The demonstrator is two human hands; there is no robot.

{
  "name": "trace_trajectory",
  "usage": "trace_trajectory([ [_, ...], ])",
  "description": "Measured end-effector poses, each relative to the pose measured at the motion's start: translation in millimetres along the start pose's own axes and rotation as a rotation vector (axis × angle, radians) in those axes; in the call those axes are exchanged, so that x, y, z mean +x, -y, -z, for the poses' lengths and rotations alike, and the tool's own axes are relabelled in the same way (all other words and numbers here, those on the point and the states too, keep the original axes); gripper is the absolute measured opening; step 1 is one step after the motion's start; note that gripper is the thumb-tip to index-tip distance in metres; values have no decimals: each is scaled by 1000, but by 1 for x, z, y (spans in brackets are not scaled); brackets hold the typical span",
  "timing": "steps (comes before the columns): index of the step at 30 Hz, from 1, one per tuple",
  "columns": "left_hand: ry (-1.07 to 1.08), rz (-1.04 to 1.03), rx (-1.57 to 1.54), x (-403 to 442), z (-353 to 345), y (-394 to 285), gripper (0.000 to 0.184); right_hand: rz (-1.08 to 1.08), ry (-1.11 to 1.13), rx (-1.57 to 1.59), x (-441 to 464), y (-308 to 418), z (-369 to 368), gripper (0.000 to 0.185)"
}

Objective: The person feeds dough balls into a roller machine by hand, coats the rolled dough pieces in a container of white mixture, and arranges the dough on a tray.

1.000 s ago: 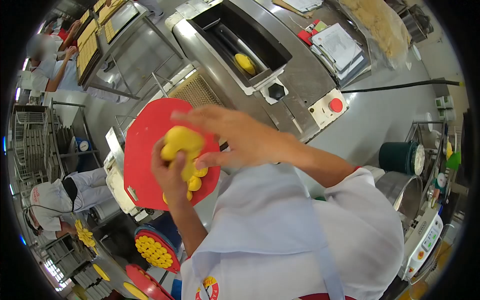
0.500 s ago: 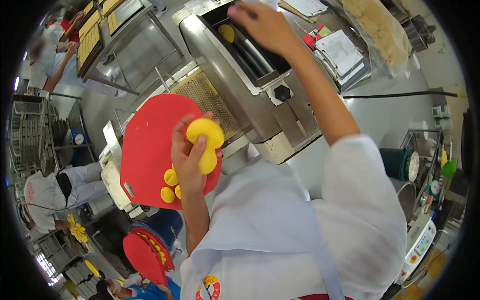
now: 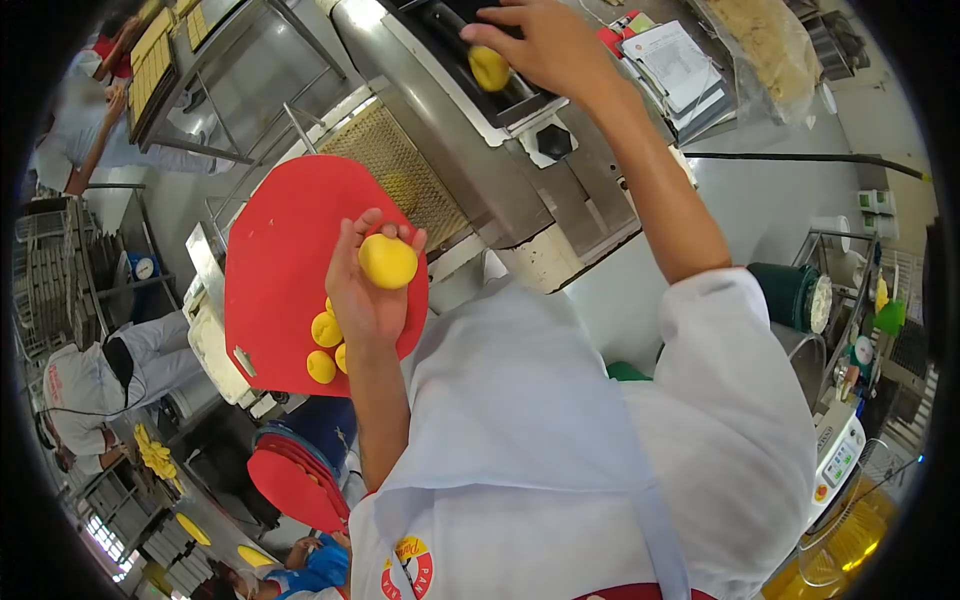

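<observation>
My left hand [image 3: 370,305] is cupped round a ball [image 3: 388,262]; my right hand [image 3: 556,46], fingers spread, is by dough [image 3: 489,68] in the trough [image 3: 456,78]. Best to reach shallow, cradle gently.

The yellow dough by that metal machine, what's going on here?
A person's left hand cups a smooth yellow dough ball over a red board, where smaller yellow pieces lie. The right hand is at the dark opening of the metal machine, close to another yellow lump; whether they touch is unclear.
</observation>
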State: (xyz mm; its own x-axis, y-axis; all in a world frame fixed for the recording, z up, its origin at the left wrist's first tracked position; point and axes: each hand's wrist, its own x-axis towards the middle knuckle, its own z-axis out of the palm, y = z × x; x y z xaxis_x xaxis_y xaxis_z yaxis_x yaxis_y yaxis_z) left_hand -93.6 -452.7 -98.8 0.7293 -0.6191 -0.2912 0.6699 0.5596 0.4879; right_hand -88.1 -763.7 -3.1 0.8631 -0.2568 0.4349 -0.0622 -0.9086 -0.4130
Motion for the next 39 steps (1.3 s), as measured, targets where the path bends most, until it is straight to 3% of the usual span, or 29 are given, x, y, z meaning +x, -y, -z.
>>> trace_trajectory([
  [2, -152, -105, 129, -9, -11, 7, 48, -47, 157, 216, -33, 28, -4, 41],
  [3, -81, -85, 86, -13, -22, 6, 49, -68, 249, 330, -53, 50, -5, 49],
  [5, 52, -62, 8, -13, -39, 2, 51, 96, 235, 464, -97, 85, -38, 49],
  [6, 44, -99, 130, -20, -33, 2, 53, 187, 234, 560, -111, 109, -59, 48],
  [8, -21, -183, 401, -41, -14, -11, 56, -277, 335, 847, -118, 111, -58, 48],
  [9, -206, -318, 882, -52, 13, -29, 57, -413, 293, 939, -118, 119, -45, 49],
  [11, -590, -462, 1829, -74, 89, -51, 60, -455, 253, 988, -127, 97, -36, 51],
  [13, -937, -387, 2193, -100, 177, -62, 60, -530, 248, 1048, -135, 97, -37, 45],
  [16, -534, -267, 1593, -135, 234, -80, 52, -634, 275, 1115, -150, 119, -54, 43],
  [20, -614, -687, 1736, -152, 224, -45, 43, -662, 231, 1200, -156, 142, -75, 40],
  [23, -668, -595, 1689, -152, 212, -36, 45, -668, 252, 1232, -157, 154, -70, 41],
  [26, -818, -622, 990, -128, 218, -36, 50, -651, 174, 1232, -150, 153, -59, 44],
  [28, -599, -545, 1454, -126, 195, -70, 51, -634, 48, 1294, -147, 149, -45, 49],
  [29, -485, -392, 1677, -120, 178, -73, 51, -534, -43, 1242, -135, 144, -31, 54],
  [30, -385, -251, 1909, -118, 166, -75, 51, -409, -237, 1013, -112, 141, -21, 59],
  [32, -224, -164, 1951, -102, 161, -85, 44, -263, -535, 892, -63, 115, 10, 56],
  [34, -317, 0, 1642, -101, 168, -101, 42, -61, -711, 778, -17, 89, 23, 55],
  [35, -398, -208, 1604, -101, 184, -108, 41, 14, -827, 649, 8, 64, 11, 59],
  [37, -561, -601, 1480, -99, 223, -115, 40, -77, -830, 291, 21, 55, 11, 31],
  [38, -578, -574, 1367, -101, 200, -115, 40, -517, -332, 56, 26, 85, 28, 32],
  [39, -589, -552, 1260, -98, 150, -119, 39, -283, -233, 86, 23, 57, -3, 53],
])
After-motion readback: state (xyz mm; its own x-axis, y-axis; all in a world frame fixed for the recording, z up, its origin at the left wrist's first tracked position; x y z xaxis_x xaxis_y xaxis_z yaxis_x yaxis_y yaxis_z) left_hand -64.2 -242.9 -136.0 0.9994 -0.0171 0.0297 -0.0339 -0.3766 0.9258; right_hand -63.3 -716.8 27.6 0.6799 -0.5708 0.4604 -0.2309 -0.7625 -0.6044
